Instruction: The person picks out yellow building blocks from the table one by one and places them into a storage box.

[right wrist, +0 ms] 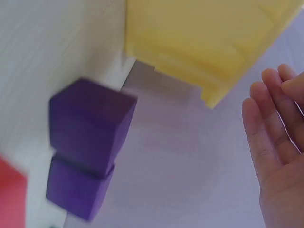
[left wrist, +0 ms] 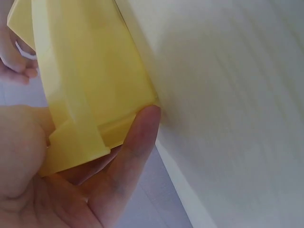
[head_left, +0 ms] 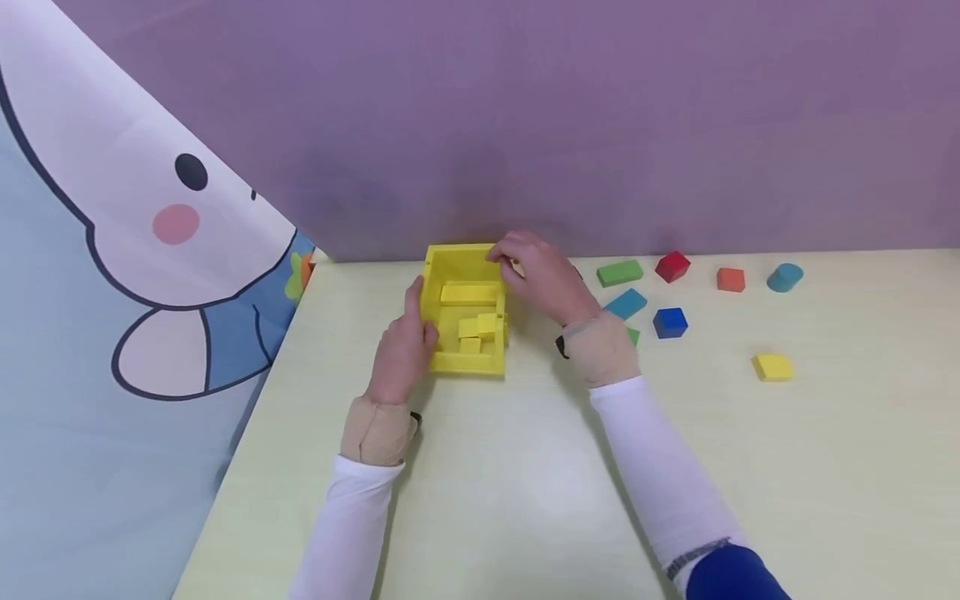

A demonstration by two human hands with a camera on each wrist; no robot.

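Note:
A yellow box (head_left: 465, 364) with an open top stands at the back of the table. My left hand (head_left: 400, 354) grips its left wall, the thumb at the rim and the fingers along the outside; the left wrist view shows that hand around the box's end (left wrist: 90, 71). Inside lie a long yellow block (head_left: 468, 294) and several small yellow blocks (head_left: 487, 325). Above the box's back right corner is my right hand (head_left: 546, 277), loosely bent. In the right wrist view its fingers (right wrist: 270, 118) look fairly straight beside the box (right wrist: 199, 33), and I see nothing held.
Right of the box lie green (head_left: 619, 273), light blue (head_left: 626, 303), red (head_left: 672, 267), dark blue (head_left: 670, 322), orange (head_left: 731, 279) and yellow (head_left: 772, 367) blocks, plus a blue cylinder (head_left: 785, 277). Two purple blocks (right wrist: 90, 123) show in the right wrist view. A purple cloth (head_left: 600, 125) hangs behind.

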